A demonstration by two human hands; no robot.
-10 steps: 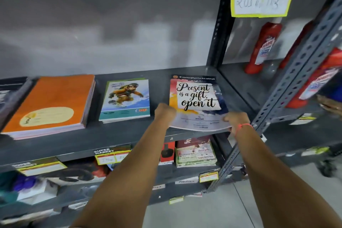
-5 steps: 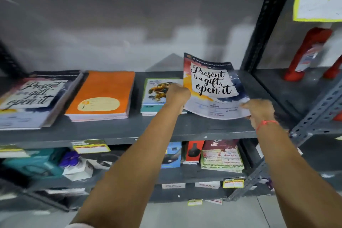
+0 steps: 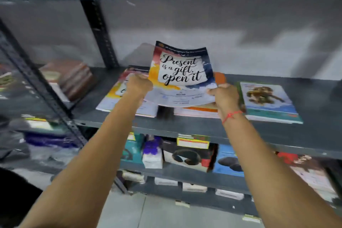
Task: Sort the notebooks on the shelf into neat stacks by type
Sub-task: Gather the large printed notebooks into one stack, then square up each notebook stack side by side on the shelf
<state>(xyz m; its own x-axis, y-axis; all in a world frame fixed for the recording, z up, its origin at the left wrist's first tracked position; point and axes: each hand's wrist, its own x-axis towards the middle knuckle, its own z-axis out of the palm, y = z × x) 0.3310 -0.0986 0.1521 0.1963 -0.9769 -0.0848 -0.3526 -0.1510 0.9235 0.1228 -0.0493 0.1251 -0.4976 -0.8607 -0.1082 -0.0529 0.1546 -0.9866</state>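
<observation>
Both hands are up at the shelf (image 3: 212,131) and they are carrying the "Present is a gift" notebook (image 3: 182,72) in the air, tilted with its cover facing the camera, hanging above the gap between two piles. The left hand (image 3: 138,86) is closed in a pinch on the lower left edge, the right hand (image 3: 224,96) is clamping the lower right corner, thumb on the cover. Look at that sheet bowing between the grips: this is looking like a thin, light, floppy softcover, glossy too, so probably slippery under the fingers. Holding it by two bottom corners is letting the top sag; a grip nearer the spine or a flat palm underneath would likely be steadying it better. Just to the left and below, the matching stack (image 3: 118,98) with the same artwork is lying flat, and that is looking like the destination. The orange stack (image 3: 196,111) is sitting directly under the held book, and the cartoon-cover stack (image 3: 268,102) is resting further right, apart from it.
</observation>
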